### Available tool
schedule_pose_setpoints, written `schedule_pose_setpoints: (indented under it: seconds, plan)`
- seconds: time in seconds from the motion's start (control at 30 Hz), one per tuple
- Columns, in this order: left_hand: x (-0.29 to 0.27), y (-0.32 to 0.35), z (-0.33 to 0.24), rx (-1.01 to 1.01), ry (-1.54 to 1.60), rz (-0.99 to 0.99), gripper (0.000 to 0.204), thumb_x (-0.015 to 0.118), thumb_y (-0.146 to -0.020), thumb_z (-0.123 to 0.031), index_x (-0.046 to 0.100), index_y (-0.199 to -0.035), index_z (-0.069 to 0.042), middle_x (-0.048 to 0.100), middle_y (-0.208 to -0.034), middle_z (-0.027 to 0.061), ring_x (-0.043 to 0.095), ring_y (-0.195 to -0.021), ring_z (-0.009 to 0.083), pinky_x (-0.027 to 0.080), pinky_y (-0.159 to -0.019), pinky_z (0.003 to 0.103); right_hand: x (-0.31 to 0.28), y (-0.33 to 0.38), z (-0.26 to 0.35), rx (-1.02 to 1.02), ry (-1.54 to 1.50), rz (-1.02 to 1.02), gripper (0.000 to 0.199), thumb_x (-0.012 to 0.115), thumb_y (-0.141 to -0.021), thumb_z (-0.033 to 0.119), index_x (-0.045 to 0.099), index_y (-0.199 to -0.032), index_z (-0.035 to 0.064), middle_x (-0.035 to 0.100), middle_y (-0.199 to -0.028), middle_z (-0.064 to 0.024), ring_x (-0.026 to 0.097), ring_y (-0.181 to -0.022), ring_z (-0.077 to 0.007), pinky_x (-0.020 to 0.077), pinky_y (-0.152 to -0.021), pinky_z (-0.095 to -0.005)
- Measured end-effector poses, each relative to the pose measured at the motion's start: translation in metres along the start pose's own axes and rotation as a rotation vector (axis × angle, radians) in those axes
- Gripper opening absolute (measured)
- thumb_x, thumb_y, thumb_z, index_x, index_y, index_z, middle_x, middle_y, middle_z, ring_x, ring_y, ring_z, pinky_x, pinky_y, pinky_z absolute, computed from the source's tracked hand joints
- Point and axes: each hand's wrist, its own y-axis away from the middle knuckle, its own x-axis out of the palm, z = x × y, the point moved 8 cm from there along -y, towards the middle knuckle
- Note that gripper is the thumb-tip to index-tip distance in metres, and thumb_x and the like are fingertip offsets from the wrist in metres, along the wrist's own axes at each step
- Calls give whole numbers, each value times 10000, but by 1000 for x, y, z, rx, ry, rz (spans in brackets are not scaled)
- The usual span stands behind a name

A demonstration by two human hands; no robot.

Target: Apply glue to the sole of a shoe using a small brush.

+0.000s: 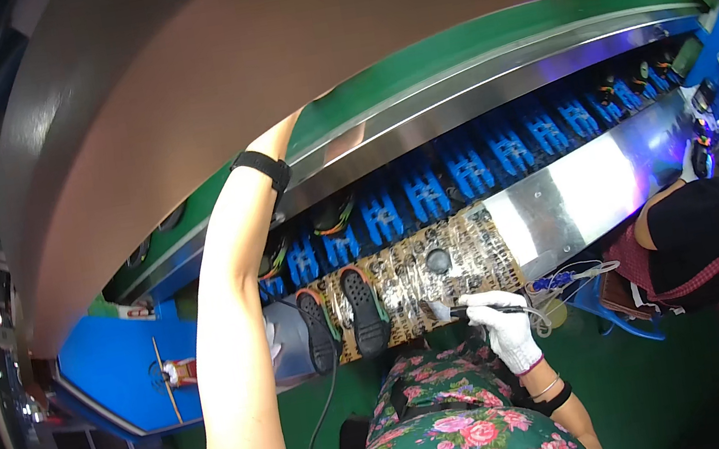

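My right hand (506, 328), in a white glove, is closed around a brush (476, 309) with a dark handle and a pale tip pointing left. The tip is over the front edge of a taped brown board (477, 253). My left arm (237, 310), with a black band at the wrist, reaches up and away. Its hand is hidden behind a brown overhead panel. Two dark shoes lie left of the brush: one sole-like piece with holes (363, 310) on the board, another (320, 329) at its left end. A small dark round piece (438, 261) sits on the board.
Behind the board runs a row of blue slotted holders (426, 198), some carrying shoes. The brown panel (326, 13) overhangs a green belt (463, 48). At right, a person (701, 241) works beside a metal plate (572, 200). A blue table (119, 371) stands left; a black cord (323, 418) hangs nearby.
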Motion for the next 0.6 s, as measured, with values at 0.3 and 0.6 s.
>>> schedule_pose_setpoints:
  seconds: [0.3, 0.6]
  plan:
    - [-23, 93, -45, 38, 480, -154, 392, 725, -948, -422, 623, -1011, -48, 615, -1107, 81, 622, -1050, 159, 572, -858, 325, -32, 11, 9, -18, -49, -106, 200, 729, -820, -69, 752, -1018, -49, 763, -1023, -177, 730, -853, -195, 593, -735, -286]
    - [19, 355, 27, 41, 672, -887, 167, 696, -951, -149, 578, -900, -44, 452, -1238, 102, 530, -1110, 179, 437, -977, 352, -1, -6, 10, 32, -34, 18, 197, 704, -826, -84, 746, -1015, -48, 757, -1041, -192, 717, -828, -193, 582, -716, -291]
